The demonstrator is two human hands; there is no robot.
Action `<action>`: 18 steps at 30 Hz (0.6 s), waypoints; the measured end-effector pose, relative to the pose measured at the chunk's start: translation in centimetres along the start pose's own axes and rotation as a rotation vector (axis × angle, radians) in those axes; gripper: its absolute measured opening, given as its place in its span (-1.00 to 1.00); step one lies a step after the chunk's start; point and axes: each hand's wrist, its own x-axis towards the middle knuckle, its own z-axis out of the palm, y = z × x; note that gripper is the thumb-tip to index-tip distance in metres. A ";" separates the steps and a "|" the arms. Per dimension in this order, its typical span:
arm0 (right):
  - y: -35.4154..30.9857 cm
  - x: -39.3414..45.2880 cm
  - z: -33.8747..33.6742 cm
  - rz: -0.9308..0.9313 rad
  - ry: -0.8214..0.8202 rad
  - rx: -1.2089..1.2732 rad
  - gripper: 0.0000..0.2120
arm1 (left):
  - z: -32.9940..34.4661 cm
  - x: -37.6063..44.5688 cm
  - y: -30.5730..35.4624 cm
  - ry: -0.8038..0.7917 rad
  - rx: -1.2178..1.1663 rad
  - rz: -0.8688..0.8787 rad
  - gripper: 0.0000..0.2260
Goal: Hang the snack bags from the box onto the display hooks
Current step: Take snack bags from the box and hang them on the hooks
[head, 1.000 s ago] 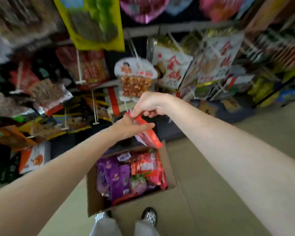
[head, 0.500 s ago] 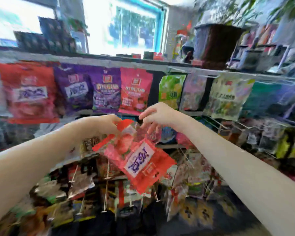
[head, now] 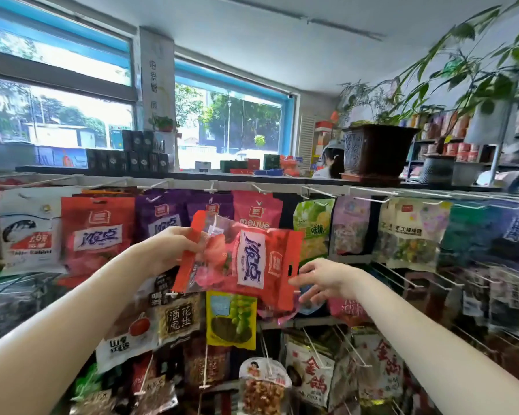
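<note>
The red snack bag (head: 243, 259) at frame centre is glossy plastic film, part clear, crinkled. Bags on the top row (head: 96, 232) share that shiny plastic. The display hooks (head: 369, 193) look like smooth white-coated wire. The dark plant pot (head: 375, 151), upper right, has an embossed, dull-sheened face.

We read "meijue" on the pink bag (head: 256, 211) hanging just above the red bag (head: 246, 259) that our left hand (head: 174, 247) holds; "金鸽" stands on a white bag (head: 310, 381) well below our right hand (head: 327, 280); "酒鬼花生" marks a dark bag (head: 179, 319) beneath our left hand.
</note>
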 end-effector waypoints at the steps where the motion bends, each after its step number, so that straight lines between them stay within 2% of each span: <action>1: -0.3 0.2 0.2 -0.022 -0.008 0.034 -0.65 | -0.1 0.2 -0.3 0.016 -0.042 -0.008 -0.78; 3: -1.1 1.0 0.7 -0.059 0.036 0.037 -0.89 | 0.1 0.5 -1.1 0.033 -0.070 -0.037 -0.79; 4: -1.5 1.5 0.9 -0.074 0.083 0.027 -0.91 | 0.2 0.5 -1.4 0.045 -0.062 -0.051 -0.79; 7: -3.1 3.0 1.2 -0.119 0.192 0.096 -0.86 | -0.1 1.4 -2.3 0.131 0.030 -0.084 -0.76; 9: -4.5 3.8 1.0 -0.162 0.256 0.156 -0.77 | -1.0 2.3 -2.7 0.264 0.196 -0.067 -0.79; 10: -5.3 4.1 1.0 -0.176 0.281 0.145 -0.72 | -1.5 2.5 -2.8 0.295 0.251 -0.067 -0.72; 12: -6.9 4.6 1.3 -0.205 0.298 -0.043 -0.67 | -2.1 3.1 -2.8 0.276 0.321 -0.069 -0.64; 15: -8.9 5.7 2.7 -0.251 0.256 -0.365 -0.69 | -2.2 3.5 -2.1 0.179 0.288 -0.011 -0.67; 18: -10.4 6.8 4.2 -0.277 0.234 -0.470 -0.71 | -1.7 3.9 -1.5 0.046 0.286 0.050 -0.72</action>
